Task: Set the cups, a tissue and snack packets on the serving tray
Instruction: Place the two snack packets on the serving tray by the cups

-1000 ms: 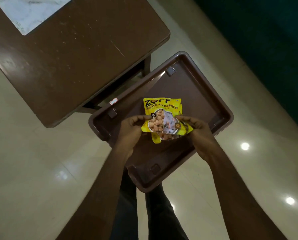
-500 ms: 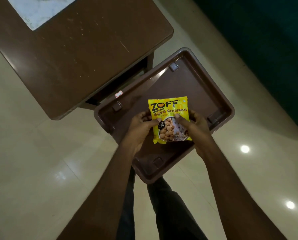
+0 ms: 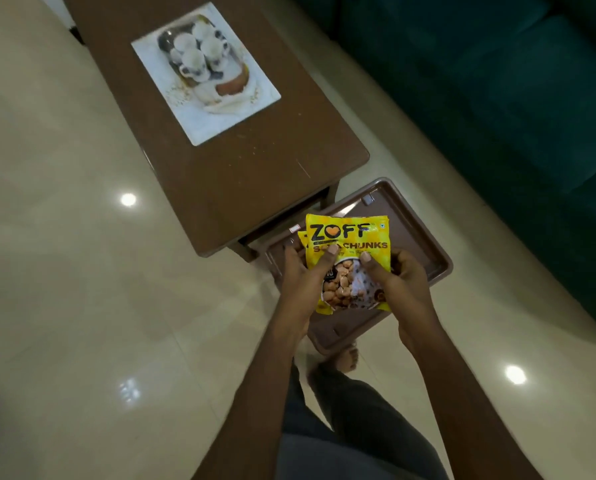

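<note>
Both hands hold yellow ZOFF soya chunks snack packets (image 3: 348, 251) upright in front of me; a second packet's edge peeks out behind the front one at its left. My left hand (image 3: 301, 277) grips the left side with its thumb on the front. My right hand (image 3: 398, 278) grips the right side the same way. Far up on the brown table (image 3: 220, 161), several white cups (image 3: 199, 51) stand on a serving tray (image 3: 236, 85) over a white inlay. A pale tissue (image 3: 220, 98) seems to lie by the cups.
Beneath the packets a brown rimmed plastic piece (image 3: 424, 244) stands on the tiled floor (image 3: 82, 271), at the table's near end. A dark green sofa (image 3: 497, 98) fills the right side. My legs and a bare foot (image 3: 346, 356) show below.
The view has tilted up, bringing the cups and serving tray on the table into sight. The packets have risen higher in my hands and a second one shows behind the first.
</note>
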